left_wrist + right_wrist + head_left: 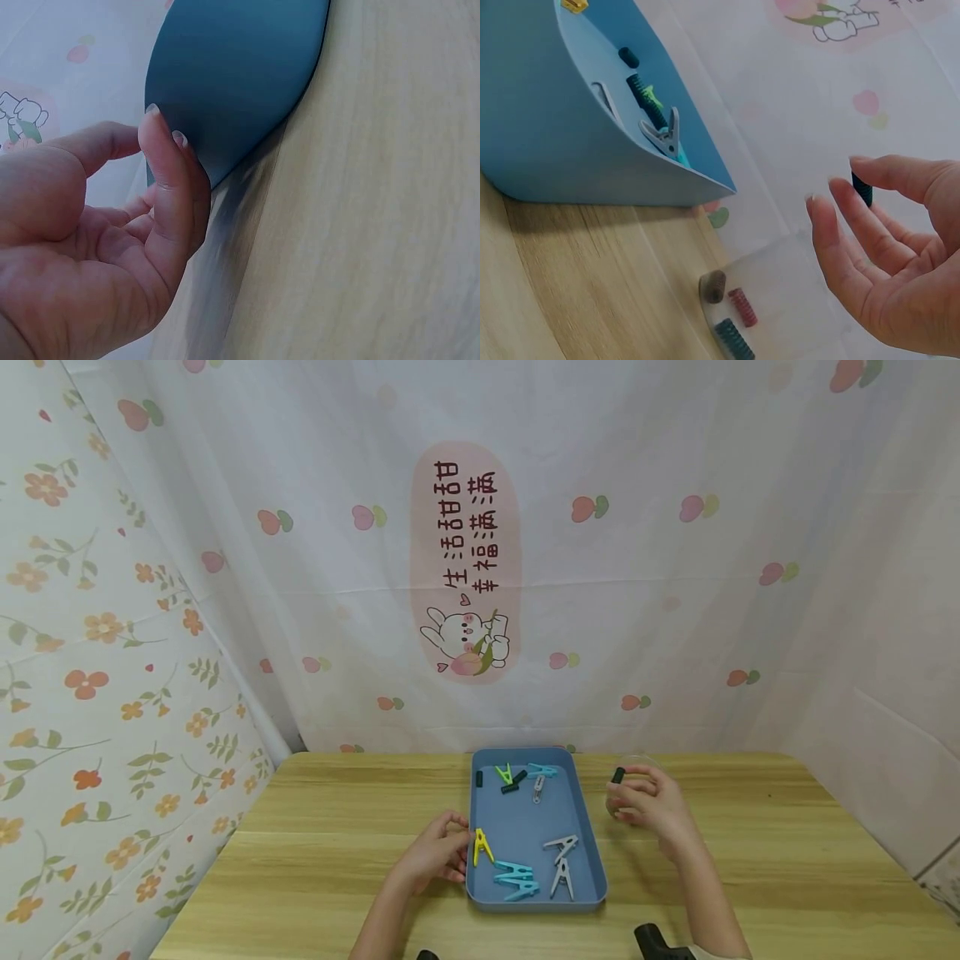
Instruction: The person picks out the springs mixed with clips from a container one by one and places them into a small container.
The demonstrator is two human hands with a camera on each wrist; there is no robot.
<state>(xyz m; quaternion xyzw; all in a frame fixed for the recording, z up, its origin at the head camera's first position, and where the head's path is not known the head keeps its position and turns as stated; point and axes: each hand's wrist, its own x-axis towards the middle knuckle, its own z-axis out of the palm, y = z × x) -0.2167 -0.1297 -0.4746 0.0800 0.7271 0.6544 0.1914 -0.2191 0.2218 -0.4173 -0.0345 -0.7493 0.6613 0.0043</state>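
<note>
My right hand (pixel 652 803) pinches a small dark green ribbed cylinder (pixel 862 189) between thumb and fingertips, to the right of a blue tray (pixel 528 828). Below that hand, a clear container (pixel 780 279) holds a brown cylinder (pixel 714 286), a red ribbed one (pixel 742 307) and a dark green one (pixel 734 340). At the tray's left wall is my left hand (pixel 433 853), fingers loosely bent with their tips right at the wall. Inside the tray lie a yellow clothespin (pixel 482 847), teal clothespins (pixel 514 871), grey ones (pixel 562 882), a lime one (pixel 505 774) and dark green cylinders (pixel 479 779).
The tray stands on a wood-grain table (pixel 360 793). A patterned white curtain (pixel 630 610) hangs behind the table, and a floral one (pixel 112 693) at the left. Black wrist devices (pixel 660 943) show at the bottom edge of the head view.
</note>
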